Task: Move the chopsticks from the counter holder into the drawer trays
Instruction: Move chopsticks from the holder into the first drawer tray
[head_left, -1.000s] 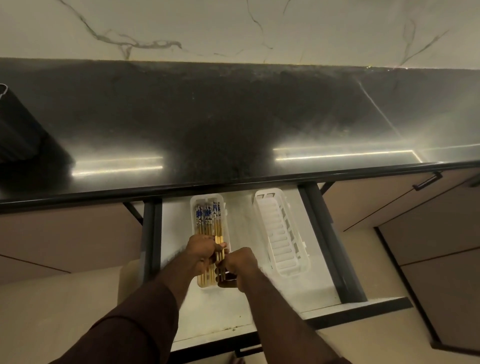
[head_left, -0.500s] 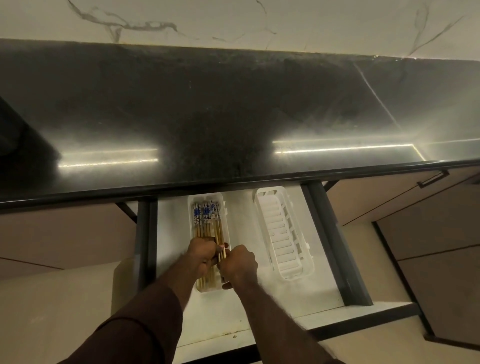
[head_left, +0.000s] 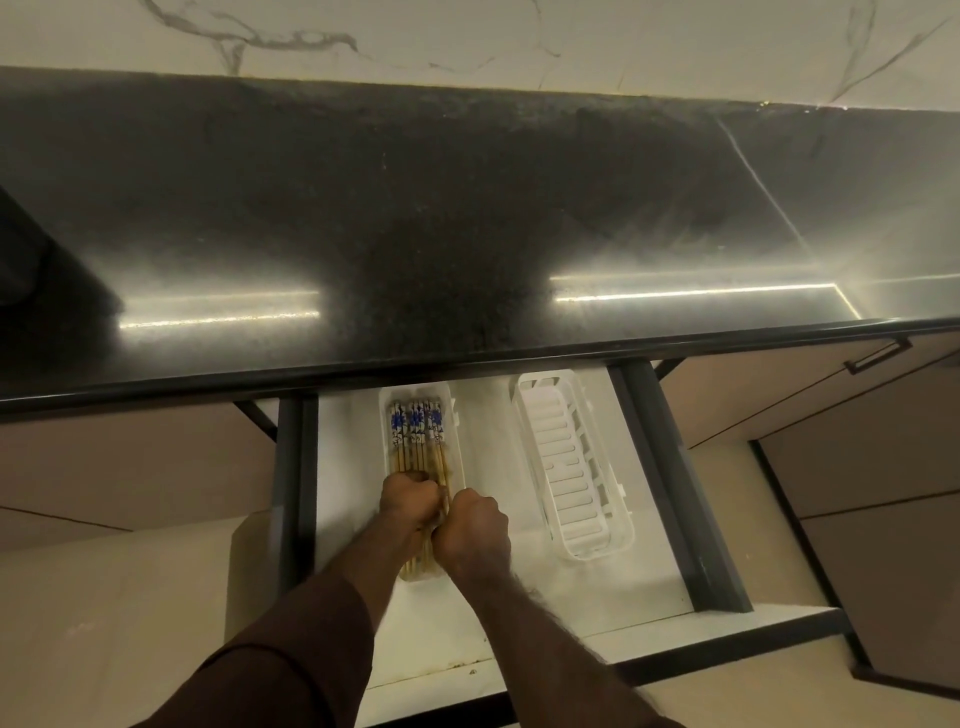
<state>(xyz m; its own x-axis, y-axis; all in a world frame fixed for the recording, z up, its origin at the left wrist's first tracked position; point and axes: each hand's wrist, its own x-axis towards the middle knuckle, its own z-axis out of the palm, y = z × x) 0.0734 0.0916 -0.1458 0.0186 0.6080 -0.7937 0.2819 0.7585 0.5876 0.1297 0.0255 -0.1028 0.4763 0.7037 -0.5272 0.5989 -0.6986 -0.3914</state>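
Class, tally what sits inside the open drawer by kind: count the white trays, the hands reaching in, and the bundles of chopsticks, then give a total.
White trays: 2, the left tray and the right tray
Hands: 2, the left hand and the right hand
Chopsticks bundle: 1, single sticks too close-packed to count
Total: 5

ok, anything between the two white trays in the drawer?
No. Head view shows only bare white drawer floor between the chopstick tray and the empty tray.

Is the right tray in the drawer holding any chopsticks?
No, the right tray shows only its bare white slats; the chopsticks lie in the left tray.
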